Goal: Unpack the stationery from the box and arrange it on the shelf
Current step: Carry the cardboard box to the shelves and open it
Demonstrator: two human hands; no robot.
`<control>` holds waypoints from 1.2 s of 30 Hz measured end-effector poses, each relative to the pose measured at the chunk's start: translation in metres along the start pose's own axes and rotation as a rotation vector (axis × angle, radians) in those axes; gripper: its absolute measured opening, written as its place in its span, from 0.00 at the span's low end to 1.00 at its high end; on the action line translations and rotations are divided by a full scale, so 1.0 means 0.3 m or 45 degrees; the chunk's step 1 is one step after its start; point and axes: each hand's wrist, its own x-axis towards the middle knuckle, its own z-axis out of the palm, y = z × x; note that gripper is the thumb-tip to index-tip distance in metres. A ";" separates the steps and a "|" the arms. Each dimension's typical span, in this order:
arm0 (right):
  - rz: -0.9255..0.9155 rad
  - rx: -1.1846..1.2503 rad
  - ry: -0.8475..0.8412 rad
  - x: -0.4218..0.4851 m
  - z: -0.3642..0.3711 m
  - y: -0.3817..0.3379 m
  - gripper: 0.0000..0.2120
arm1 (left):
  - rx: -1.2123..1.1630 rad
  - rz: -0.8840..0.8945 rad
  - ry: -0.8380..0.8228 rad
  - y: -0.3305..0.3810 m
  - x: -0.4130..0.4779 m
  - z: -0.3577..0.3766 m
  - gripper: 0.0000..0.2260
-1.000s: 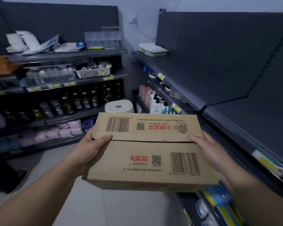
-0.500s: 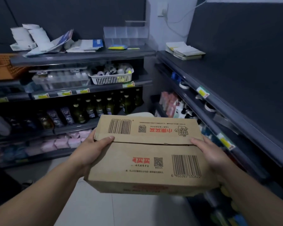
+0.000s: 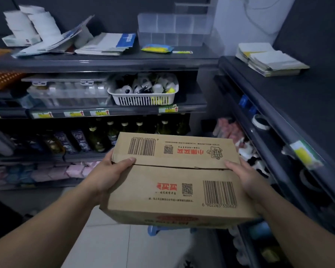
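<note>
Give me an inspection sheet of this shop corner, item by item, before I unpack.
Surface: right shelf bears a paper stack at its far end.
Job's things: cardboard box, flaps closed, held in the air.
Clutter: leaflets, clear organiser, white basket on the front shelves.
Hands: left hand and right hand grip the box's sides, thumbs on top.
Cables: thin white cable on the wall.
Surroundings: bottles, tiled floor, blue stool below the box.

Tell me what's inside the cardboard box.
Nothing shows: the cardboard box has both top flaps shut, so its contents are hidden. The left hand and right hand grip its sides.
</note>
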 end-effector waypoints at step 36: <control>0.185 0.084 -0.057 0.867 0.016 0.118 0.17 | -0.037 -0.233 0.045 -0.140 0.712 0.262 0.20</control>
